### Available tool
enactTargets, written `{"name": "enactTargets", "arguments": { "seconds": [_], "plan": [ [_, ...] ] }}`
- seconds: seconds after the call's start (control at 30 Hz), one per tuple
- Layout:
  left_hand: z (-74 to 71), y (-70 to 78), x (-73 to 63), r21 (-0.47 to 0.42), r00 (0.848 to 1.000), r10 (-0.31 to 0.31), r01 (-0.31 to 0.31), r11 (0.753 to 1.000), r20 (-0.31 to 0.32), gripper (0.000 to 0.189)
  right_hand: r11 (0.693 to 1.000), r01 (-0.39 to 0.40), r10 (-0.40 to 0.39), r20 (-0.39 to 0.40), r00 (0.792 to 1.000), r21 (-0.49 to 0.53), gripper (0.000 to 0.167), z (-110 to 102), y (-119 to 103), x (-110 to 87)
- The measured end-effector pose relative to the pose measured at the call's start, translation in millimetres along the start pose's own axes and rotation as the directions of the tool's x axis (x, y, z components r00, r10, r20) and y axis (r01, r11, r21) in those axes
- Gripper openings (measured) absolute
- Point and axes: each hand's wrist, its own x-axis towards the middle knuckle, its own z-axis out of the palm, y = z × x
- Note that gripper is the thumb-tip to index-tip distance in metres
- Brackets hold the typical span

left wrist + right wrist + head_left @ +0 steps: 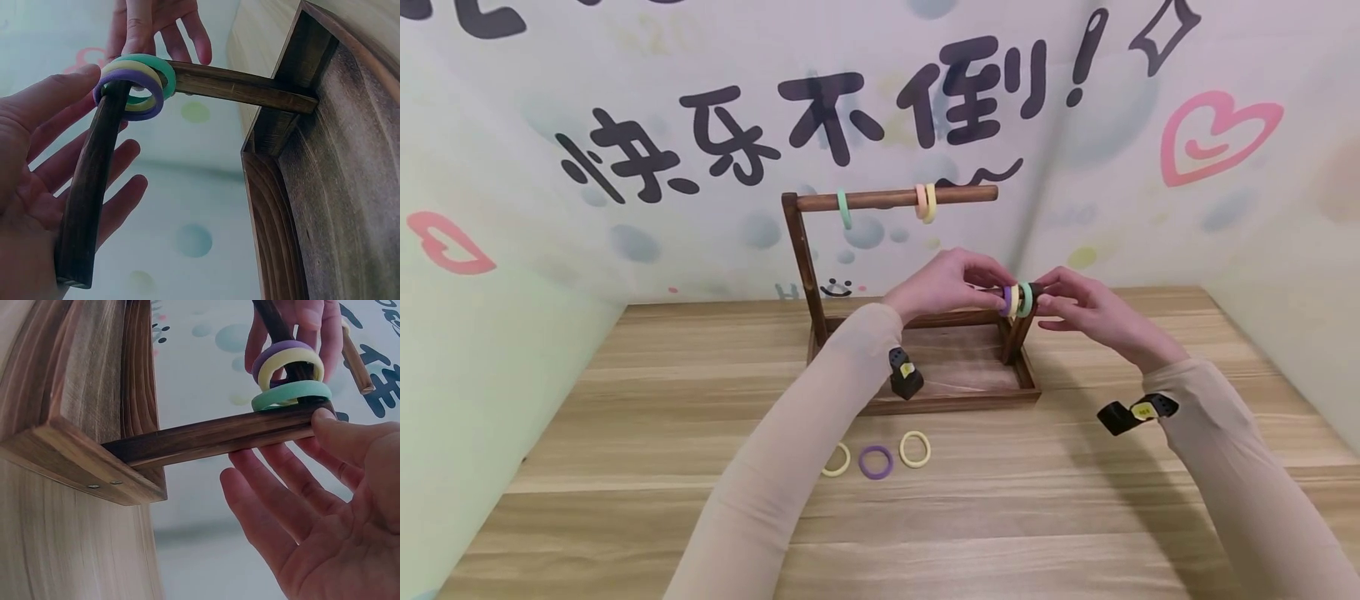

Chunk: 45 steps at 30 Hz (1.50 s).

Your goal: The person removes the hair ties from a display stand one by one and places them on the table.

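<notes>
A dark wooden two-bar stand (1030, 398) has purple (1007, 301), yellow (1014, 300) and mint (1026, 300) rings at the right end of its lower bar. My left hand (943, 285) reaches around this bar, pinching the purple ring's edge between thumb and index finger; its other fingers stay extended. At the bar's end, my right hand (1086, 310) holds the stand's short post (212, 439), thumb on the corner and fingers on the opposite side. The mint ring lies nearest to the post, the purple one farthest from it.
A mint ring (845, 210), a pink ring (921, 202) and a yellow ring (931, 203) hang from the upper bar (880, 199). On the wood-grain table (1000, 517) lie a purple ring (876, 475) and two yellow rings (915, 462), one partly behind my left sleeve.
</notes>
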Motion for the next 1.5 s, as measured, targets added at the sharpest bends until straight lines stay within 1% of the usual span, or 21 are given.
{"name": "enactTargets", "arguments": {
  "seconds": [0.3,0.4,0.63,0.73,0.87,1.03,1.13,1.3,1.5],
  "plan": [
    [3.6,2.6,0.8,0.075,0.999,-0.002,0.005,0.997,-0.039,0.028,1.000,0.015,-0.015,0.000,1.000,0.001,0.026,0,-1,-1.4],
    [4.2,2.1,1.0,0.082,0.999,-0.009,0.012,0.997,-0.042,0.026,1.000,0.018,-0.018,0.001,1.000,0.001,0.026,1,-1,-1.1],
    [4.0,0.7,-0.5,0.075,0.999,0.009,-0.005,0.997,-0.051,0.022,1.000,0.014,-0.014,-0.004,1.000,-0.006,0.025,1,-1,-0.5],
    [3.3,0.1,-1.5,0.087,0.998,0.004,0.001,0.996,-0.058,0.021,1.000,0.017,-0.017,-0.008,1.000,-0.003,0.024,1,0,-0.6],
    [2.4,-0.4,-5.1,0.116,0.997,0.004,0.005,0.993,-0.076,0.022,1.000,0.022,-0.022,-0.006,1.000,-0.007,0.024,1,1,-0.5],
    [2.6,1.0,-9.5,0.122,0.996,-0.001,0.012,0.992,-0.087,0.021,1.000,0.009,-0.009,-0.007,1.000,-0.023,0.026,2,0,-0.2],
    [2.8,1.4,-11.1,0.138,0.995,0.009,0.004,0.990,-0.094,0.021,1.000,0.001,-0.001,-0.008,1.000,-0.027,0.026,3,-1,-0.5],
    [0.9,-0.5,-16.6,0.171,0.992,0.030,-0.008,0.985,-0.125,0.020,0.999,0.000,-0.001,-0.010,1.000,-0.032,0.026,3,-1,0.0],
    [-2.6,-6.2,-24.2,0.138,0.986,0.051,-0.029,0.990,-0.160,0.019,0.999,0.008,-0.008,-0.016,1.000,-0.038,0.025,3,-1,-0.3]
  ]
}}
